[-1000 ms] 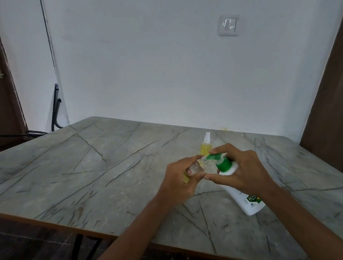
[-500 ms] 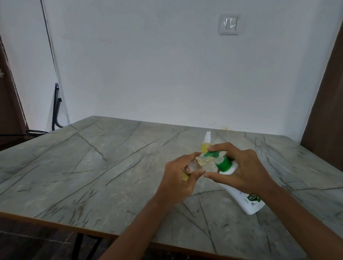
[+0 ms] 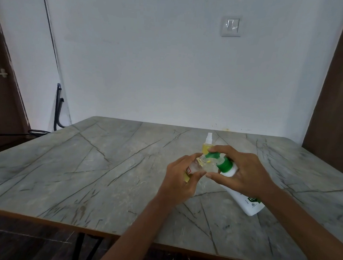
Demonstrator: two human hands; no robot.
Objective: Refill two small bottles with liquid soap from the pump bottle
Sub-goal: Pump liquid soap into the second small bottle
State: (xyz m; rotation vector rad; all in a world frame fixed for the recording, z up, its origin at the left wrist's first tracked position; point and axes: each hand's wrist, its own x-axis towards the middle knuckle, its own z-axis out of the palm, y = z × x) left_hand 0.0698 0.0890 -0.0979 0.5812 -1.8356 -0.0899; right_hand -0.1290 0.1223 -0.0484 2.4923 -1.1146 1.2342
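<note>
My left hand [image 3: 181, 179] grips a small clear bottle [image 3: 253, 168] tilted with its open neck pointing right. My right hand [image 3: 243, 172] holds the white pump bottle [image 3: 246, 202] tilted over the table, fingers curled round its green pump head [image 3: 218, 159], whose spout meets the small bottle's neck. A second small bottle [image 3: 207, 145] with yellow liquid and a white spray cap stands upright on the table just behind the hands, partly hidden by them.
The grey marble-patterned table [image 3: 86, 175] fills the foreground, its front edge close to me. A white wall with a switch plate [image 3: 231, 27] stands behind. A dark chair frame [image 3: 57, 109] is at the far left corner; brown doors flank both sides.
Both hands stay nearly in place; the small bottle and the pump spout have shifted slightly up and left, remaining joined.
</note>
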